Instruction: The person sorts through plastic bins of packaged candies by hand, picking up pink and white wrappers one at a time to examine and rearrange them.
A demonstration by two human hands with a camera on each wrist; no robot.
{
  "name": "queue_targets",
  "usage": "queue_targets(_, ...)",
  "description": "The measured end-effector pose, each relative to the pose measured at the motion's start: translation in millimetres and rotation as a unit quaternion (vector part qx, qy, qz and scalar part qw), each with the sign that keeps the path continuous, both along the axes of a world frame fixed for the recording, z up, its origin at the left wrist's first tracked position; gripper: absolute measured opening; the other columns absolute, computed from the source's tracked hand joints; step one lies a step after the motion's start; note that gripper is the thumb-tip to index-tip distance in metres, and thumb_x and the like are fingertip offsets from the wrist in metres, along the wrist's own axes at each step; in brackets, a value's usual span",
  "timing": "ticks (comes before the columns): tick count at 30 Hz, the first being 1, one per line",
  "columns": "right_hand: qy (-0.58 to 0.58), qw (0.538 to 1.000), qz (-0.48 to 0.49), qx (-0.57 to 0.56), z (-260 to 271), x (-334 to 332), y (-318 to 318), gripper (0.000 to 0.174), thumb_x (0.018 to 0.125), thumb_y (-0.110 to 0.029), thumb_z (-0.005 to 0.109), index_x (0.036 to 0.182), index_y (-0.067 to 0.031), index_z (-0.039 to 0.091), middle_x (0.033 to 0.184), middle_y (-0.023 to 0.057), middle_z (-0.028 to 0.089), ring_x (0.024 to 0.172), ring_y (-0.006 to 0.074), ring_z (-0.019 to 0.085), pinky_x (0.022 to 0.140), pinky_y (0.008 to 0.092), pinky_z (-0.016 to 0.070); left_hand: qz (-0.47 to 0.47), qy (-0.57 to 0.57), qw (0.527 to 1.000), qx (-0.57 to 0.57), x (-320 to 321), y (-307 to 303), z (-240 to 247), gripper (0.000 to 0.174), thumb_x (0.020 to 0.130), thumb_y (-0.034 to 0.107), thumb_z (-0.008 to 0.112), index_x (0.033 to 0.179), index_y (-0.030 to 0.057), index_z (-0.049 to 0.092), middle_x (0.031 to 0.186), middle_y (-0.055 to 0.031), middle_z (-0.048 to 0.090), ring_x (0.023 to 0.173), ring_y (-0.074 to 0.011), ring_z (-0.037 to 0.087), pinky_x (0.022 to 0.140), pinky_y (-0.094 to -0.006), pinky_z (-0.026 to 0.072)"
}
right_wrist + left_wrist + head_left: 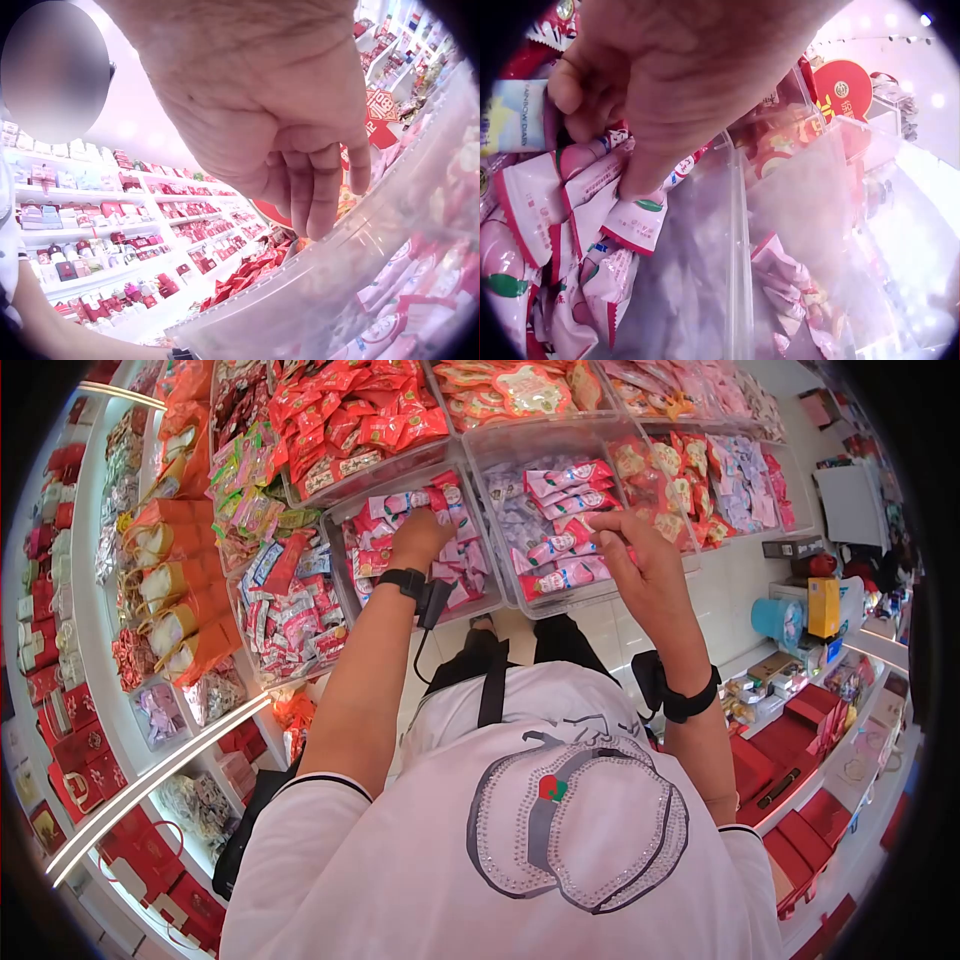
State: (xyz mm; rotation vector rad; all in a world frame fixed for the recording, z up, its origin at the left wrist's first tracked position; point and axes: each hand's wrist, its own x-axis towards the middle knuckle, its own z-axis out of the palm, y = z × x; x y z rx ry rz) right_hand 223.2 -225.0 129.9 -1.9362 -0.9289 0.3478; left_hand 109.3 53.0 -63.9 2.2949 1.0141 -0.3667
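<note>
My left hand [420, 540] reaches down into a clear plastic bin [482, 606] of pink and white wrapped candies [463, 582]. In the left wrist view its curled fingers and thumb pinch a pink wrapped candy [637, 225] with a green leaf print, among similar packets. A pale yellow and blue packet [519, 116] lies beside the fingertips. My right hand [645, 565] hovers over the front right of the neighbouring bin [575, 600], holding nothing. Its fingers are loosely bent in the right wrist view. Inside that bin, pink candies [565, 575] lie in front of lavender packets [510, 515].
Red packets [350, 410] fill a bin behind the left hand. Mixed sweets [300, 610] stand to the left, past them orange gift bags [180, 595]. On the right are more candy bins [740, 480], a light blue bucket [775, 618] and red boxes [790, 740].
</note>
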Motion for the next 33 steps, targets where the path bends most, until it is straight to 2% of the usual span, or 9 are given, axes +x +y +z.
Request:
queue_targets(7,0.024,0.998,0.046,-0.020,12,9,4,0.017,0.098,-0.010,0.057,0.109,0.0004,0.064,0.090,0.0089,0.069,0.083,0.0165,0.066,0.073,0.0288,0.0500,0.054,-0.087,0.982,-0.161,-21,-6,48,0.059,0.079,0.041,0.069,0.098,-0.0144,0.061,0.083,-0.0234,0.068,0.072,-0.0311,0.070,0.067,-0.0402,0.0551)
queue_targets(8,0.042,0.997,0.054,-0.020,17,11,4,0.017,0.098,-0.011,0.057,0.109,0.0004,0.063,0.091,0.0081,0.070,0.085,0.0156,0.067,0.074,0.0280,0.0504,0.104,-0.111,0.972,-0.178,-30,-13,64,0.050,0.080,0.037,0.068,0.097,-0.0094,0.061,0.077,-0.0154,0.066,0.070,-0.0248,0.069,0.062,-0.0365,0.0537)
queue_targets(11,0.131,0.990,0.059,0.004,24,18,11,0.019,0.099,-0.012,0.055,0.111,-0.0004,0.063,0.095,0.0055,0.070,0.088,0.0118,0.066,0.078,0.0263,0.0517,0.142,-0.177,0.933,-0.279,-60,-2,49,0.045,0.085,0.036,0.068,0.103,-0.0047,0.060,0.079,-0.0095,0.064,0.065,-0.0192,0.065,0.054,-0.0325,0.0493)
queue_targets(14,0.121,0.987,0.108,-0.018,41,31,22,0.024,0.102,-0.015,0.053,0.118,0.0012,0.061,0.099,0.0049,0.067,0.092,0.0116,0.065,0.079,0.0250,0.0529,0.248,-0.283,0.844,-0.382,-83,-17,82,0.042,0.089,0.035,0.068,0.108,-0.0012,0.058,0.085,-0.0064,0.063,0.066,-0.0129,0.060,0.057,-0.0283,0.0466)
queue_targets(17,0.138,0.978,0.151,-0.035,63,32,43,0.025,0.100,-0.015,0.055,0.118,0.0015,0.061,0.099,0.0047,0.068,0.090,0.0113,0.066,0.078,0.0250,0.0533,0.198,-0.319,0.875,-0.306,-93,-20,105,0.039,0.095,0.033,0.066,0.118,0.0038,0.055,0.091,-0.0031,0.062,0.075,-0.0084,0.058,0.067,-0.0240,0.0493)
queue_targets(21,0.217,0.948,0.217,-0.078,57,24,71,0.030,0.098,-0.020,0.059,0.118,0.0012,0.061,0.098,0.0056,0.068,0.085,0.0112,0.066,0.075,0.0251,0.0536,0.138,-0.381,0.900,-0.159,-74,-46,145,0.048,0.092,0.032,0.068,0.121,-0.0025,0.051,0.100,-0.0125,0.065,0.089,-0.0173,0.063,0.080,-0.0329,0.0503)
queue_targets(24,0.279,0.925,0.232,-0.116,45,11,88,0.034,0.096,-0.024,0.061,0.119,0.0007,0.061,0.096,0.0059,0.068,0.083,0.0118,0.066,0.073,0.0258,0.0537,0.093,-0.405,0.900,-0.132,-55,-63,157,0.054,0.093,0.029,0.067,0.129,-0.0040,0.045,0.109,-0.0200,0.066,0.098,-0.0297,0.066,0.084,-0.0383,0.0509)
queue_targets(28,0.332,0.906,0.229,-0.130,23,3,102,0.038,0.094,-0.033,0.066,0.114,-0.0002,0.063,0.090,0.0053,0.067,0.082,0.0126,0.067,0.068,0.0272,0.0539,0.058,-0.357,0.928,-0.087,-40,-75,172,0.064,0.092,0.024,0.065,0.141,-0.0030,0.035,0.126,-0.0282,0.058,0.114,-0.0452,0.059,0.089,-0.0459,0.0503)
queue_targets(33,0.305,0.922,0.207,-0.119,8,5,106,0.031,0.092,-0.029,0.066,0.105,-0.0007,0.064,0.085,0.0062,0.066,0.074,0.0125,0.067,0.059,0.0273,0.0528,-0.018,-0.387,0.922,-0.007,-32,-80,162,0.069,0.091,0.021,0.066,0.145,-0.0033,0.031,0.135,-0.0287,0.052,0.121,-0.0439,0.055,0.095,-0.0443,0.0486)
